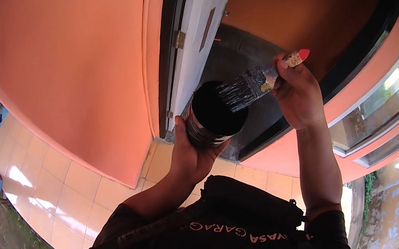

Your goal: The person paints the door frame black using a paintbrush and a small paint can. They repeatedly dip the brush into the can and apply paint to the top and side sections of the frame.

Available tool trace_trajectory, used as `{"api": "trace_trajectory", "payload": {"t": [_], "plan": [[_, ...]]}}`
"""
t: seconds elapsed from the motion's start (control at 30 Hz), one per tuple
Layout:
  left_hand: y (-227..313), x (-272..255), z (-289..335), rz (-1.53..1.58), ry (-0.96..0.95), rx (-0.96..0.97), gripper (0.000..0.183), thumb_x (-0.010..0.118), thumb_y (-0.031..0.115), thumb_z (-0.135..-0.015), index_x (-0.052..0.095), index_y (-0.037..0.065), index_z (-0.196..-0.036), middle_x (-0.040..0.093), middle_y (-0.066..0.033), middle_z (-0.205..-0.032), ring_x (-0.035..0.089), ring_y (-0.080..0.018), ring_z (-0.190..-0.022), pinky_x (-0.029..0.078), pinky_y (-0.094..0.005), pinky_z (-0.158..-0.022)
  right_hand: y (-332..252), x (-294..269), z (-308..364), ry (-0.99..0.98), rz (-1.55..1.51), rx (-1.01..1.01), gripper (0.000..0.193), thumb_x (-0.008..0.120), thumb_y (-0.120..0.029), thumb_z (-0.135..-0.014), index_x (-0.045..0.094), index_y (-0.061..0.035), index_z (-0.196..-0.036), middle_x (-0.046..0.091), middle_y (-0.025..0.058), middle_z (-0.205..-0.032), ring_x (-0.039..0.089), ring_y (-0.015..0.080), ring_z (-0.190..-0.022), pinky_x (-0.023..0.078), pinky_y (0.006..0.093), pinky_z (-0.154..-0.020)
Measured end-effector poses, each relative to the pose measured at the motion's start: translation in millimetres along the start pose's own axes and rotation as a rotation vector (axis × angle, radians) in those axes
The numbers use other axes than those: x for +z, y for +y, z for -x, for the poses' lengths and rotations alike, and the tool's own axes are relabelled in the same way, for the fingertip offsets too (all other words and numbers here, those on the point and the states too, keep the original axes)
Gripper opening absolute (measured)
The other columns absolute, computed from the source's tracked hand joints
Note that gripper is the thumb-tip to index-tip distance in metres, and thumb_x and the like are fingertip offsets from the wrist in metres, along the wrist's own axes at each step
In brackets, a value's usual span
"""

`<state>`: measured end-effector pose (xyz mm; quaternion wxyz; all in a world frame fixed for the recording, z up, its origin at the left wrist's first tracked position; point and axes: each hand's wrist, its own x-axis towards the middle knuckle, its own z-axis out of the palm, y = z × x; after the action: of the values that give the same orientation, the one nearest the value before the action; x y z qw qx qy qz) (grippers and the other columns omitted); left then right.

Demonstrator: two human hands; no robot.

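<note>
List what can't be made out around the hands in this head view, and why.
In the head view:
- Paint level in the can: its interior is too dark.
- Whether the tips of the brush touch the can or hang over it: dark bristles against the dark mouth.
- Some fingers of the left hand: hidden behind the can.
- Top of the white door: cut off by the upper edge.

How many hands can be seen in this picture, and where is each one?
2: the left hand holds the can from below; the right hand grips the paintbrush by its handle. Some fingers are partly hidden.
</note>
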<state>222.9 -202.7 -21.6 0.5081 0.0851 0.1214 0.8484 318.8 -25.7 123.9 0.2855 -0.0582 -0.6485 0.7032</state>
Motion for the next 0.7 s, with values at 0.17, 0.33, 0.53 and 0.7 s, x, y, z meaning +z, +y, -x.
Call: {"api": "trace_trajectory", "payload": {"t": [0.17,0.33,0.53,0.7], "plan": [[6,-2,-21,-0.011,-0.032,-0.009,0.064,0.03,0.066,-0.098,0.039,0.019,-0.141,0.051,-0.006,-0.135,0.055,-0.0217,-0.121,0.049,-0.0413,-0.098,-4,8,-10,0.055,0.17,-0.158,0.014,0.061,-0.014,-0.095,0.057,-0.0046,-0.105,0.062,0.0017,-0.092,0.056,0.0106,-0.079,0.043,0.0265,-0.07],[9,-2,-39,0.009,-0.057,-0.007,0.063,0.032,0.063,-0.099,0.036,0.019,-0.143,0.05,-0.0069,-0.138,0.053,-0.0224,-0.123,0.045,-0.0429,-0.102,-11,39,-9,-0.056,0.601,-0.404,0.011,0.067,-0.007,-0.088,0.061,-0.0053,-0.096,0.065,0.0041,-0.092,0.061,0.0161,-0.084,0.048,0.0323,-0.074],[13,-5,-54,-0.003,-0.061,-0.03,0.065,0.035,0.065,-0.097,0.038,0.019,-0.142,0.052,-0.0069,-0.136,0.054,-0.0218,-0.123,0.045,-0.043,-0.102,-9,43,-24,-0.249,1.276,-0.778,0.02,0.077,-0.007,-0.071,0.065,-0.0127,-0.087,0.067,0.0014,-0.092,0.061,0.0228,-0.083,0.049,0.0359,-0.075],[17,-6,-66,-0.003,-0.069,-0.045,0.066,0.036,0.066,-0.097,0.038,0.019,-0.142,0.053,-0.0065,-0.135,0.055,-0.0218,-0.121,0.045,-0.0426,-0.101,1,36,-30,-0.309,1.453,-0.988,0.031,0.078,-0.002,-0.064,0.063,-0.0138,-0.088,0.07,0.0056,-0.096,0.061,0.0255,-0.082,0.045,0.0362,-0.07]]}}
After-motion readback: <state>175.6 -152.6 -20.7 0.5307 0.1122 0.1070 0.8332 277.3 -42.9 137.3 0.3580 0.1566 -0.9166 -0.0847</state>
